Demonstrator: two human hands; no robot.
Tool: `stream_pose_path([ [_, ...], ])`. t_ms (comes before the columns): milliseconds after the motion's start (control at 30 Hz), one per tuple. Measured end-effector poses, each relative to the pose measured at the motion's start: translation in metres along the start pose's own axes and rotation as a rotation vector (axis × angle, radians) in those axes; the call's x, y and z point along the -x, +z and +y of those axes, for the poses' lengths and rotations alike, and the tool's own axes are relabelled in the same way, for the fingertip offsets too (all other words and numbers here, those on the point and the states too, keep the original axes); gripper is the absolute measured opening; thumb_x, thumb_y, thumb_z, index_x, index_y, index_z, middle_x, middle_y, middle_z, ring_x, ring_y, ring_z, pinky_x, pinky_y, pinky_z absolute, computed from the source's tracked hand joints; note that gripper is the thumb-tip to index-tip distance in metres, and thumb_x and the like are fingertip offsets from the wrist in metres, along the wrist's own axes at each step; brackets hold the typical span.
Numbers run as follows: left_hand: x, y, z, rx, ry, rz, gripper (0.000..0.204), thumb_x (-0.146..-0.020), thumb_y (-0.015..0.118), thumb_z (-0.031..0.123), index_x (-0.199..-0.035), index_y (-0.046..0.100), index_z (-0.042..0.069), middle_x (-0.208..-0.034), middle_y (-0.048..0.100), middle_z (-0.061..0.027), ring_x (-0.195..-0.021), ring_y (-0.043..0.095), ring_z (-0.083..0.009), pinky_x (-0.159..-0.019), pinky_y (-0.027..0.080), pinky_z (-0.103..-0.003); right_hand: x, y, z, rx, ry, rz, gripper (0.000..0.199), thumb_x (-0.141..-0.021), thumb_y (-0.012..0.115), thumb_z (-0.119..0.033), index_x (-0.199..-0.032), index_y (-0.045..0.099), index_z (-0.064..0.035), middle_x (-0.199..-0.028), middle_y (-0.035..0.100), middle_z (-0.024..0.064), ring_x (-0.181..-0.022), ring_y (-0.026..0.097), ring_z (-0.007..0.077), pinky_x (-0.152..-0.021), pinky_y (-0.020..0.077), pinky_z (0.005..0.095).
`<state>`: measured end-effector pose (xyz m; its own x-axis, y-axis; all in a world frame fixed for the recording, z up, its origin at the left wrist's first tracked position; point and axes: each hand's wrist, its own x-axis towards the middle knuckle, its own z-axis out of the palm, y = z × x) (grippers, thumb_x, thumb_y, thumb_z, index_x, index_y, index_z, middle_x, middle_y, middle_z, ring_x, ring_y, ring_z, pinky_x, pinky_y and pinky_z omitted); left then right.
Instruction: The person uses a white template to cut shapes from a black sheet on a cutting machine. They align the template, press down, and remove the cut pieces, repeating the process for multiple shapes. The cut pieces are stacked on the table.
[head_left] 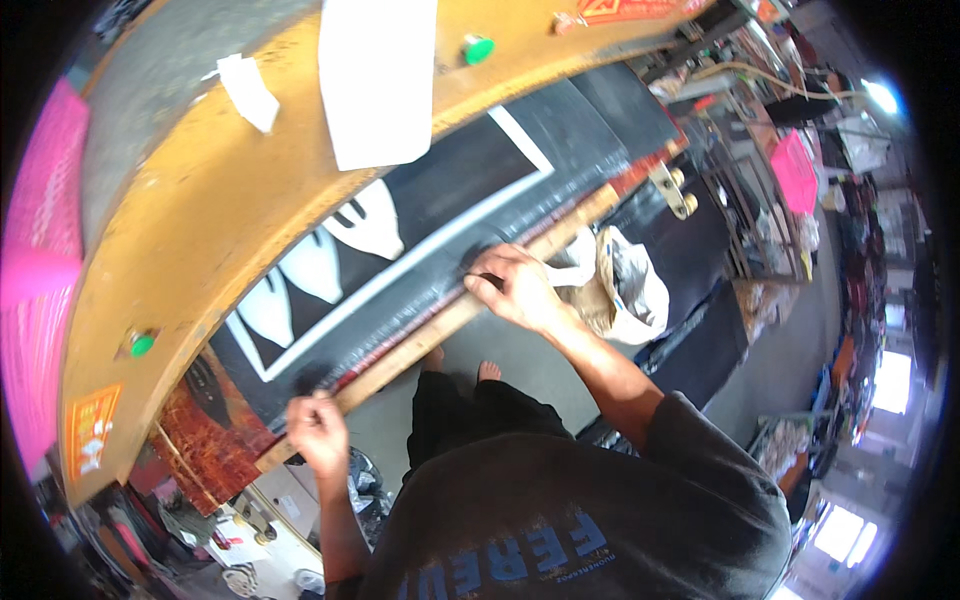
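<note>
My left hand (pixel 318 432) is closed at the near left edge of a black work surface (pixel 470 150), its fingertips pressed together. Further right along that edge, my right hand (pixel 514 288) has its fingers curled closed. Dark patches show by both sets of fingertips; what they pinch cannot be made out. Between the hands runs a pale wooden strip (pixel 415 345) along the surface's front. Beyond them lie white shaped pieces with rounded, pointed ends, such as one slotted piece (pixel 368 225), inside a white frame line (pixel 420 255).
A yellow machine beam (pixel 210 190) with green buttons (pixel 478 50) arches over the far side; a white sheet (pixel 378 80) hangs on it. An open white sack (pixel 635 295) stands right of my right arm. Pink mesh (pixel 40 270) is at far left, cluttered racks at right.
</note>
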<state>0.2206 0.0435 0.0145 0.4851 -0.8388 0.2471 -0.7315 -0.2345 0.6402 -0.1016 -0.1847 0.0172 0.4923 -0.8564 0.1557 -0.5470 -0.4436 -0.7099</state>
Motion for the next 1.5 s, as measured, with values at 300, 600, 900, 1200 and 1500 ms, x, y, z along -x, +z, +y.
stream_pose_path([
  [300, 0.003, 0.11, 0.103, 0.53, 0.28, -0.16, 0.027, -0.083, 0.073, 0.0, -0.069, 0.05, 0.002, -0.071, 0.056, -0.0135, -0.064, 0.055, -0.0347, -0.061, 0.046, -0.046, -0.033, 0.058, -0.077, 0.382, -0.134, -0.242, 0.084, -0.071, 0.088, -0.042, -0.147, 0.066, -0.0129, -0.161, 0.043, 0.0287, -0.141, 0.04, 0.0636, -0.118, 0.039, 0.0635],
  [600, 0.079, 0.109, 0.123, 0.495, 0.235, -0.137, 0.031, -0.081, 0.087, 0.017, -0.07, 0.06, 0.008, -0.071, 0.063, -0.008, -0.068, 0.063, -0.0312, -0.064, 0.05, -0.044, 0.002, -0.017, -0.009, -1.128, 0.436, -0.294, 0.067, -0.08, 0.075, -0.006, -0.146, 0.066, 0.0024, -0.126, 0.075, 0.0125, -0.108, 0.071, 0.0174, -0.096, 0.0567, 0.0297],
  [900, 0.06, 0.114, 0.151, -0.128, 0.136, -0.489, 0.072, -0.082, 0.091, 0.038, -0.13, 0.058, -0.004, -0.119, 0.062, -0.0211, -0.099, 0.071, -0.0406, -0.086, 0.061, -0.048, 0.014, -0.013, -0.001, -1.314, 0.432, -0.242, 0.069, -0.083, 0.076, -0.008, -0.149, 0.061, 0.0049, -0.125, 0.075, 0.0154, -0.105, 0.072, 0.019, -0.094, 0.0586, 0.0303],
  [1200, 0.063, 0.124, 0.117, -0.076, 0.377, -0.119, 0.042, -0.083, 0.084, 0.031, -0.117, 0.072, 0.009, -0.11, 0.065, -0.009, -0.087, 0.073, -0.0293, -0.072, 0.061, -0.041, 0.009, -0.036, -0.018, -0.953, 0.336, -0.169, 0.058, -0.08, 0.077, -0.006, -0.137, 0.072, 0.0045, -0.138, 0.07, 0.0122, -0.109, 0.071, 0.0168, -0.099, 0.0555, 0.0295],
  [1500, 0.054, 0.125, 0.113, -0.03, 0.347, -0.128, 0.033, -0.086, 0.081, 0.025, -0.113, 0.074, 0.008, -0.107, 0.067, -0.0081, -0.086, 0.073, -0.0291, -0.071, 0.06, -0.04, 0.0, -0.066, -0.029, -0.442, 0.155, 0.054, 0.056, -0.073, 0.083, -0.009, -0.129, 0.078, -0.0006, -0.149, 0.062, 0.0166, -0.137, 0.062, 0.0304, -0.114, 0.0483, 0.0364],
])
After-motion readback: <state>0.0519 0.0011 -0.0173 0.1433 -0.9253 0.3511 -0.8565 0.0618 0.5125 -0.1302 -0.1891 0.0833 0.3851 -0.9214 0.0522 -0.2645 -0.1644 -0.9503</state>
